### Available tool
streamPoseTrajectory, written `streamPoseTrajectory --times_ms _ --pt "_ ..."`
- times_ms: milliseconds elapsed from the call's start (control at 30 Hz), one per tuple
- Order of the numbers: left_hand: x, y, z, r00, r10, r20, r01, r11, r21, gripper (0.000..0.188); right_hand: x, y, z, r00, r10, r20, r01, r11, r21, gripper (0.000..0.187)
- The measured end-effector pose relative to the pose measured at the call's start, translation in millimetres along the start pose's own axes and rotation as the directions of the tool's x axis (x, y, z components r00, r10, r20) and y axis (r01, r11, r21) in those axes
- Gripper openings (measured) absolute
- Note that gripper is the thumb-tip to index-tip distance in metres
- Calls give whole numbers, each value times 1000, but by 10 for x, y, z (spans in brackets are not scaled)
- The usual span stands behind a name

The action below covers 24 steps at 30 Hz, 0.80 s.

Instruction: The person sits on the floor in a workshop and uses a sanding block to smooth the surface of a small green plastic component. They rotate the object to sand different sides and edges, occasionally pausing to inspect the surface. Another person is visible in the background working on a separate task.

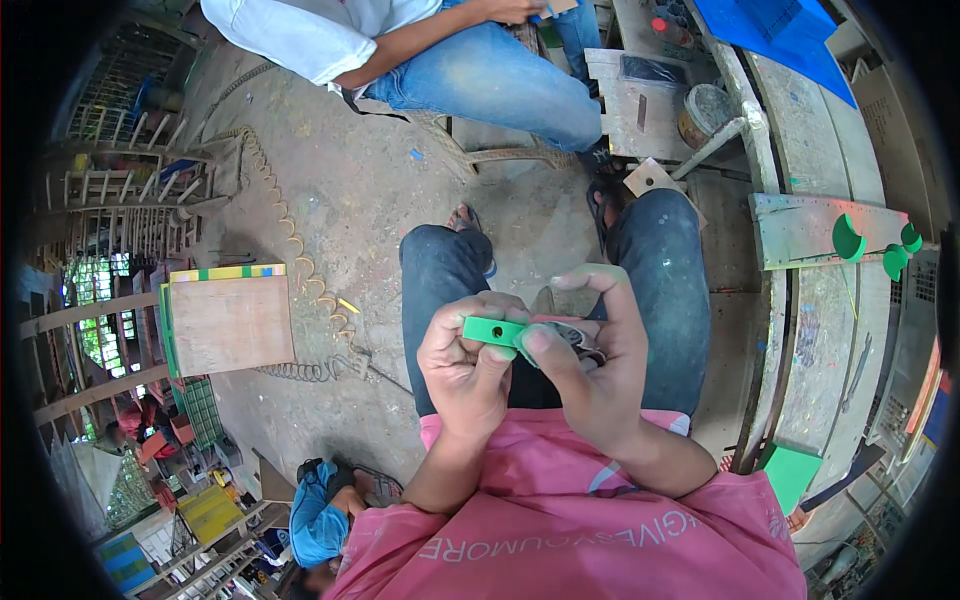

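Held in front of my lap, my left hand point(465, 365) pinches a small green block point(484, 330) between thumb and fingers. The block has a dark round hole in its face. My right hand point(605, 350) is curled close against the block's right end, its index finger raised and bent. Its thumb presses a folded scrap point(577, 338), grey and pinkish with a green-stained edge; the exact kind of this scrap cannot be made out. The thumb and scrap touch or nearly touch the block, and the contact spot is partly hidden.
A long wooden bench point(820, 340) runs along my right, with a paint-stained board point(800, 230) and green rounded pieces point(848, 238) on it. Facing me sits a person in jeans point(490, 85). On the left are stacked panels point(230, 322) and a coiled hose point(285, 215).
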State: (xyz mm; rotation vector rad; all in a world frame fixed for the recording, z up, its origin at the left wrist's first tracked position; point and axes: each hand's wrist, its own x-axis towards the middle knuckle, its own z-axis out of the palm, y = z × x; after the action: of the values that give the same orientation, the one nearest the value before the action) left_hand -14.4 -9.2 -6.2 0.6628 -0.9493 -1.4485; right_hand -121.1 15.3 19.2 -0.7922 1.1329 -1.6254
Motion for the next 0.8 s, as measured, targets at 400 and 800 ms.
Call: streamPoseTrajectory --times_ms 400,800 --pt "-5 70 31 997 36 66 -46 986 159 24 -17 3 96 999 48 -23 -45 994 98 35" --pt "-27 35 25 1000 18 -1 -18 984 176 24 81 -61 89 976 219 -17 -209 949 237 32"
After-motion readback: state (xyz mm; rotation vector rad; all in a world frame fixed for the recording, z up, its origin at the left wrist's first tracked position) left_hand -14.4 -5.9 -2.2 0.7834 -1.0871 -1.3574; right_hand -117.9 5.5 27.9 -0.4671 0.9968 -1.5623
